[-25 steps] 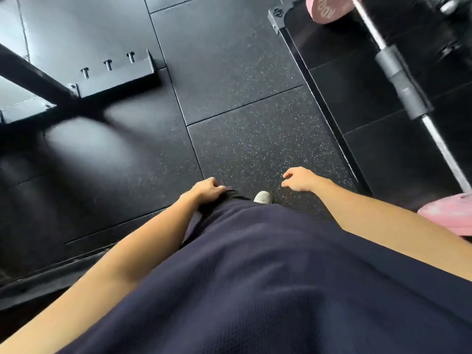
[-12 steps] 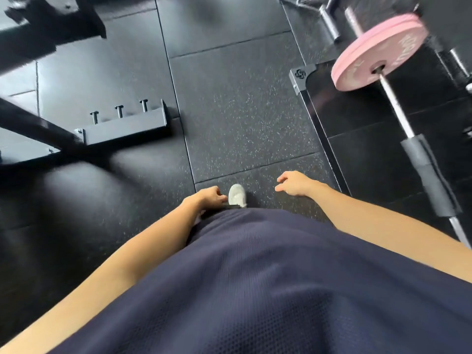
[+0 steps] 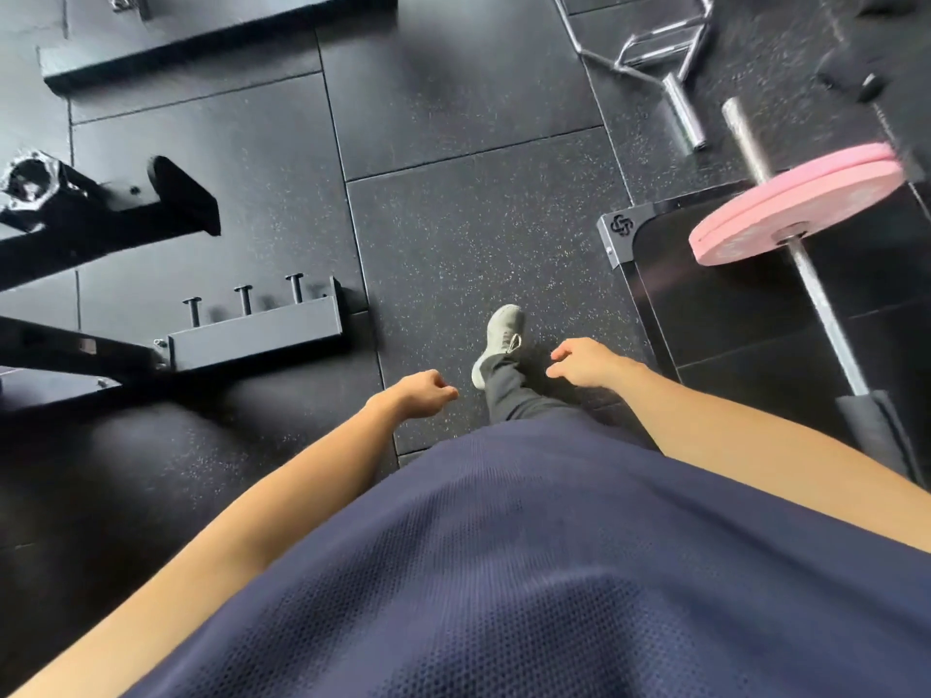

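Head view | left grip (image 3: 420, 395) loosely curled, empty; right grip (image 3: 587, 362) slack, fingers spread, empty | barbell (image 3: 816, 289) lay at right, near the right grip, untouched | risk: shoe (image 3: 501, 330), stepping between, might clip the rack foot (image 3: 257, 335) or the barbell's sleeve and cause a trip

Pink plates (image 3: 796, 204), speckled black floor (image 3: 478, 234)

Rack base (image 3: 257, 335), chrome curl bar (image 3: 682, 113), rubber floor (image 3: 453, 93)
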`<state>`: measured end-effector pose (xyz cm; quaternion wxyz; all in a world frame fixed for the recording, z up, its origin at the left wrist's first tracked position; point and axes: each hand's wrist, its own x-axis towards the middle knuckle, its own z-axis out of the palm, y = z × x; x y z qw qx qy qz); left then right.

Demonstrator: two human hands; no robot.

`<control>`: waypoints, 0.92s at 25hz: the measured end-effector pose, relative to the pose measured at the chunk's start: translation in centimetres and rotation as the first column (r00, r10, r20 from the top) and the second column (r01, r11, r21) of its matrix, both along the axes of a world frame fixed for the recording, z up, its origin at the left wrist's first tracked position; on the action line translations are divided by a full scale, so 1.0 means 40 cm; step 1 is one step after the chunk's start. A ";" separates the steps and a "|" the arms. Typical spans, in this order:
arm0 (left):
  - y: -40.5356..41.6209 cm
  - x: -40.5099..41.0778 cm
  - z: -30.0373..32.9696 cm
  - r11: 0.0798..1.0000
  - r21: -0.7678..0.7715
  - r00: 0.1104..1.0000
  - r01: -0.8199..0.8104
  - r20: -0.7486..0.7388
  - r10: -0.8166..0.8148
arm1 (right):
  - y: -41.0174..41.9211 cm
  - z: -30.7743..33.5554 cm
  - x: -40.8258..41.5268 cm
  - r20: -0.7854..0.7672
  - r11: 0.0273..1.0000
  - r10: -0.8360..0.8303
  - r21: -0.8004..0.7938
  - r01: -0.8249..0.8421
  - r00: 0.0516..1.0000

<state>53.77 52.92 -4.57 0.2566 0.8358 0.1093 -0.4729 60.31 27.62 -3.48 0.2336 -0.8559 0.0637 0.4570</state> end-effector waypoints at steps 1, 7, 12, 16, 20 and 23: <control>0.020 0.069 -0.006 1.000 0.010 1.000 0.003 -0.010 -0.003 | 0.016 -0.010 0.080 -0.013 1.000 0.009 0.000 -0.009 1.000; 0.168 0.516 0.011 0.986 0.087 0.988 -0.141 0.081 0.134 | 0.109 0.017 0.590 -0.009 0.991 0.130 -0.025 -0.130 0.992; 0.259 0.776 0.020 0.950 0.073 0.948 -0.303 0.123 0.293 | 0.256 0.051 0.920 -0.018 0.976 0.216 -0.002 -0.216 0.976; 0.351 0.969 -0.033 0.965 0.083 0.968 -0.250 -0.010 0.251 | 0.359 0.026 1.142 -0.040 0.965 0.262 -0.015 -0.263 0.964; 0.515 1.279 -0.057 0.968 0.042 0.966 -0.247 -0.070 0.249 | 0.488 0.015 1.428 -0.073 0.957 0.278 -0.071 -0.283 0.958; 0.632 1.511 -0.011 0.964 0.049 0.965 -0.262 0.025 0.261 | 0.575 0.022 1.633 -0.027 0.967 0.241 -0.077 -0.242 0.970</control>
